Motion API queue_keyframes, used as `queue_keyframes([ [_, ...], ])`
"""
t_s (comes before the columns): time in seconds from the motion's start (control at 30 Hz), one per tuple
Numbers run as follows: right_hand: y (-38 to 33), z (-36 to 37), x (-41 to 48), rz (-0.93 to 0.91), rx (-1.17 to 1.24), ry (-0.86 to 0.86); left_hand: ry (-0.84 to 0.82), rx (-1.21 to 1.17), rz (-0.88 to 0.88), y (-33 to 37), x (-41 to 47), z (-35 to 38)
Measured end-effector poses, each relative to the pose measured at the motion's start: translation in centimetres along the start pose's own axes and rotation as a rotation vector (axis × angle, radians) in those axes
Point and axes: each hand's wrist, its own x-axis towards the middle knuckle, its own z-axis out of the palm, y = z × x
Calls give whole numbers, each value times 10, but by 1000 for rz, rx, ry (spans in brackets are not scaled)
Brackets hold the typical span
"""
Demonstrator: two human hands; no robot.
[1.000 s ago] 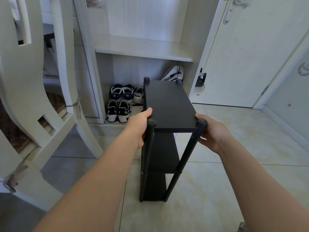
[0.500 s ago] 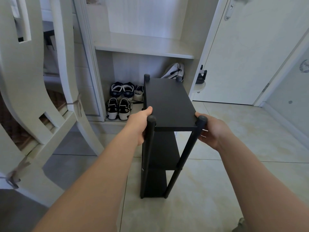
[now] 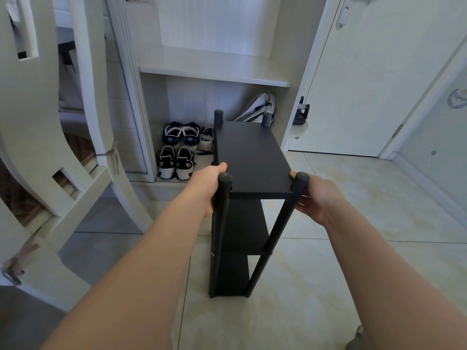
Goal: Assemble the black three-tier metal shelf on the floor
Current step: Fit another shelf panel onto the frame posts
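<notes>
Leftmost, a pale chair frame [image 3: 38, 147] fills the near-left side. To its right stands a pale cabinet [image 3: 214, 69], open at the front, with one board across it. In the bay under that board, shoes [image 3: 177, 152] sit in two rows at the left, and a grey bag [image 3: 257, 107] leans in the far right corner.

The left hand [image 3: 207, 188] comes in from the near left and grips the near-left post of the black shelf [image 3: 250, 157] just under its cap. Its fingers are curled round the post and its thumb lies on the left edge of the top panel. The shelf is upright in the middle of the scene, just in front of the cabinet. Its three panels are stacked between four round posts, and its narrow end faces the camera. Its near feet are down at the tile floor [image 3: 328, 274], but whether they bear on it cannot be told. The right hand [image 3: 316, 198] clasps the near-right post at the same height, with the thumb tip at the panel's corner beside the cap and the fingers curled round the post.

Further right, a small round ledge [image 3: 300, 127] juts from the cabinet's side and carries a dark object. A closed white door [image 3: 366, 84] with a metal handle plate [image 3: 342, 16] stands at the far right.
</notes>
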Motion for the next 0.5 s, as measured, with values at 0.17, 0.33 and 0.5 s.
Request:
queue_keyframes([
  [0.17, 3, 0, 1, -5, 16, -5, 4, 2, 4, -1, 1, 0],
  [0.33, 8, 0, -1, 1, 49, 9, 2, -18, 9, 0, 0, 0],
  [0.5, 10, 3, -3, -15, 63, 39, -4, -33, 4, 1, -1, 1],
])
